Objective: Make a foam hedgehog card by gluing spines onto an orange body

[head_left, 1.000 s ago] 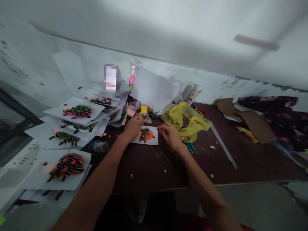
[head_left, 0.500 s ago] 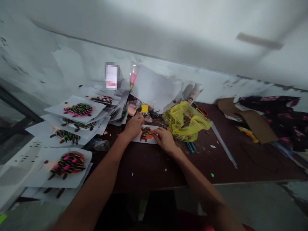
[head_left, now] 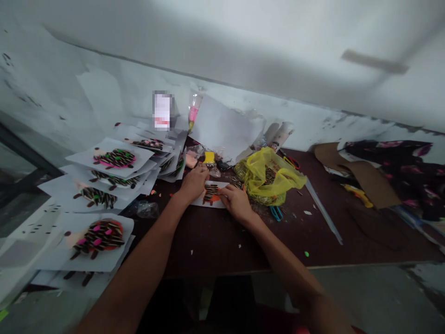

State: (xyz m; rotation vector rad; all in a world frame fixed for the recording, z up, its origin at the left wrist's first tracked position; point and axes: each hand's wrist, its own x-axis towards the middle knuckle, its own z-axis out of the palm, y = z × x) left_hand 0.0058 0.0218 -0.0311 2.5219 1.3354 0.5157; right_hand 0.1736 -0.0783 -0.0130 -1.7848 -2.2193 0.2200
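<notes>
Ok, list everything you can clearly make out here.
table: 1, dark brown, beneath
card: 1, white and orange, centre
hedgehog cards: several, white, left
bag: 1, yellow, right of card
strips: many, dark, in bag
scissors: 1, orange-handled, behind bag
tool handle: 1, blue, beside bag
long strip: 1, pale, beside bag
cardboard: 1, brown, right
cutter-like tool: 1, yellow, near cardboard
floral cloth: 1, dark, right
wrapped flower: 1, pink, against wall
sheet: 1, white, against wall
cylinder: 1, white, behind bag
small item: 1, yellow, behind card
scraps: several, mixed, on table
left hand: 1, bare, on card's left
right hand: 1, bare, on card's right
</notes>
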